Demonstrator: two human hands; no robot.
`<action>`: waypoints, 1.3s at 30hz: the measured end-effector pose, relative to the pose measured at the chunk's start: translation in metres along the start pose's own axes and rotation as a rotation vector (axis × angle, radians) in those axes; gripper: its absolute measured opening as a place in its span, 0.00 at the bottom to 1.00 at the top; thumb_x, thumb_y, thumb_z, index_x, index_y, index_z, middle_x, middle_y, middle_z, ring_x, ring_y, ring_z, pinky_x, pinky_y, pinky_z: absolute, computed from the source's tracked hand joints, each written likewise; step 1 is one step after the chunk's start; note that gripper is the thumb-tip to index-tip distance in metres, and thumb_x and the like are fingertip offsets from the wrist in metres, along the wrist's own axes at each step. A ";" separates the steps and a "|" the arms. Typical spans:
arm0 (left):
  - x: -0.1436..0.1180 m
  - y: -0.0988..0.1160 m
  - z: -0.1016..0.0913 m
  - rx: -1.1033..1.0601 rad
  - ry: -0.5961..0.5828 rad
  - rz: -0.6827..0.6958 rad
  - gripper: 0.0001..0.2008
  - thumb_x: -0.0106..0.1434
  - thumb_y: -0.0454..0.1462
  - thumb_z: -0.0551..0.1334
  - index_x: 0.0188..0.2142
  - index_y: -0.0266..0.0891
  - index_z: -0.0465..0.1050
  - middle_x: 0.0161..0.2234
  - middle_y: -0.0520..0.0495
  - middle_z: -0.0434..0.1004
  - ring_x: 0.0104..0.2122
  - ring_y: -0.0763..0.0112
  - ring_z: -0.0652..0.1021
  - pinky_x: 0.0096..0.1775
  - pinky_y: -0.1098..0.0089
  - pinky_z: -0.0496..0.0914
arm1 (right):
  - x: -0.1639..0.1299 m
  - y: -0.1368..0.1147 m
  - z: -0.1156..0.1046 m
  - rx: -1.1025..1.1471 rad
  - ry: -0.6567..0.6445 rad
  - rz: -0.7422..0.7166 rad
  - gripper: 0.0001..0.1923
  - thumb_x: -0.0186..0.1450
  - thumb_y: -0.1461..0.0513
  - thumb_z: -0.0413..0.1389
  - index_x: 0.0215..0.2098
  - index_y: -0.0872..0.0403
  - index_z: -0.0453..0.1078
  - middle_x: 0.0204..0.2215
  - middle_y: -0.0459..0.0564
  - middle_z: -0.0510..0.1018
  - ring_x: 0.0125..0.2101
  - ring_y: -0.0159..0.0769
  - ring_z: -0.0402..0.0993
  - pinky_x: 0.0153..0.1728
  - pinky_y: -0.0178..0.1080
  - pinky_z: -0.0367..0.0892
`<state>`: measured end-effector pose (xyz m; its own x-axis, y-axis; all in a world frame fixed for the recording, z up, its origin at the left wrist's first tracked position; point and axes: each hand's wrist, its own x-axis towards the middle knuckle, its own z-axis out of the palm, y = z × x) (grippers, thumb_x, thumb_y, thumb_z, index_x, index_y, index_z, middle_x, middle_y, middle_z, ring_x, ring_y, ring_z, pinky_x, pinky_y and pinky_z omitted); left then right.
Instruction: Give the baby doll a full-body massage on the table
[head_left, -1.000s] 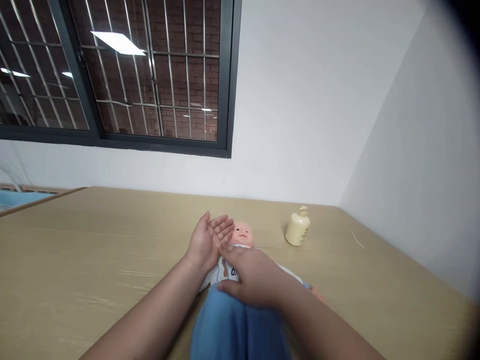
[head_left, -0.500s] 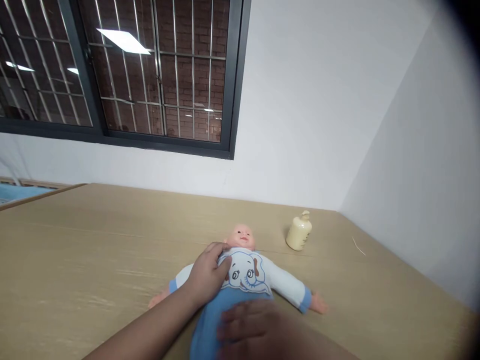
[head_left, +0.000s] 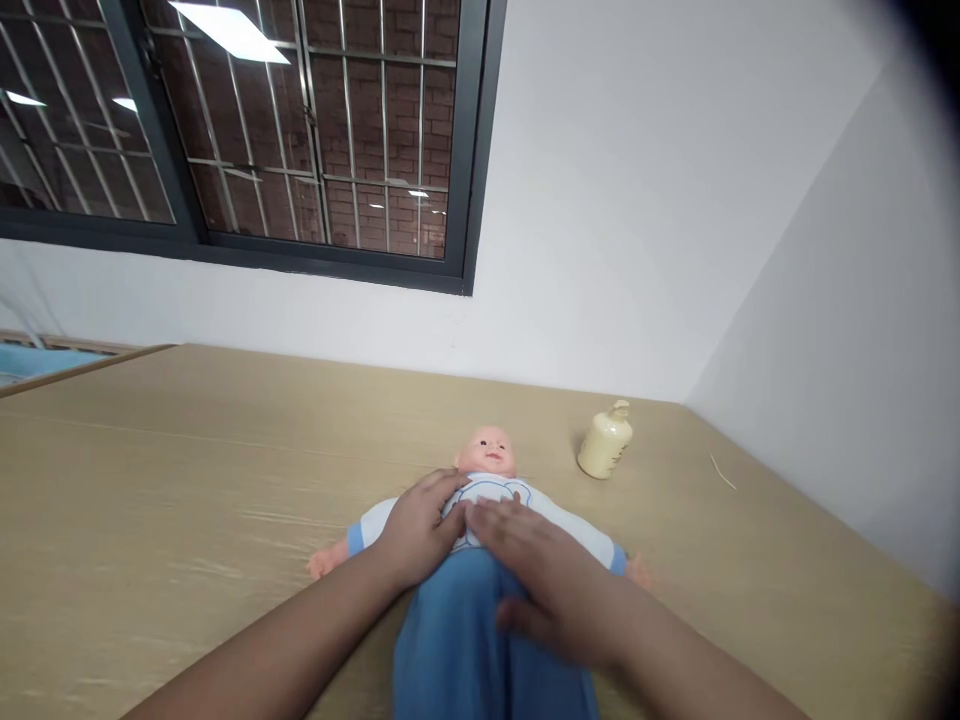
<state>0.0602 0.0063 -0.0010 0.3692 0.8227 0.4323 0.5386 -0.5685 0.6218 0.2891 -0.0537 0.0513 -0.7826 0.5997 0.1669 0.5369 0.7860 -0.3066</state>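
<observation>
Head view: baby doll (head_left: 487, 462) on back on counter (head_left: 187, 480); my left hand (head_left: 418, 527), right hand (head_left: 544, 580) flat, open-palmed on its chest, head just beyond fingertips.

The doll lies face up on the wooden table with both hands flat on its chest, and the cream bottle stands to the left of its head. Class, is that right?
Not quite. In the head view the bottle stands to the right of the doll, not the left. The left hand and right hand do rest flat on its chest, on the table.

Even indoor light, ceiling lamps glaring in window (head_left: 247, 130), corners vignetted.
</observation>
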 end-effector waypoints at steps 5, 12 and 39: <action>0.000 0.001 0.001 0.009 -0.006 -0.009 0.17 0.68 0.41 0.57 0.55 0.43 0.73 0.54 0.43 0.76 0.54 0.58 0.74 0.57 0.57 0.67 | -0.003 0.048 0.014 0.082 0.215 0.119 0.26 0.74 0.54 0.46 0.69 0.49 0.56 0.66 0.53 0.62 0.65 0.43 0.58 0.66 0.52 0.55; -0.007 0.009 -0.010 -0.017 0.117 0.061 0.17 0.69 0.40 0.55 0.54 0.43 0.73 0.51 0.42 0.77 0.52 0.57 0.76 0.54 0.57 0.69 | -0.001 0.059 0.029 0.133 0.457 0.272 0.20 0.74 0.55 0.46 0.58 0.52 0.70 0.55 0.54 0.76 0.56 0.43 0.70 0.59 0.50 0.65; -0.004 0.005 -0.016 0.011 -0.206 0.146 0.25 0.72 0.44 0.52 0.67 0.46 0.59 0.68 0.45 0.57 0.66 0.57 0.60 0.66 0.53 0.54 | 0.002 0.062 0.033 0.124 0.490 0.213 0.18 0.71 0.56 0.51 0.57 0.50 0.72 0.53 0.54 0.77 0.54 0.45 0.73 0.57 0.53 0.68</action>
<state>0.0490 0.0006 0.0111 0.5899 0.7158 0.3737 0.4764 -0.6822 0.5547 0.3106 -0.0087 0.0012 -0.4065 0.7670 0.4966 0.6029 0.6335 -0.4850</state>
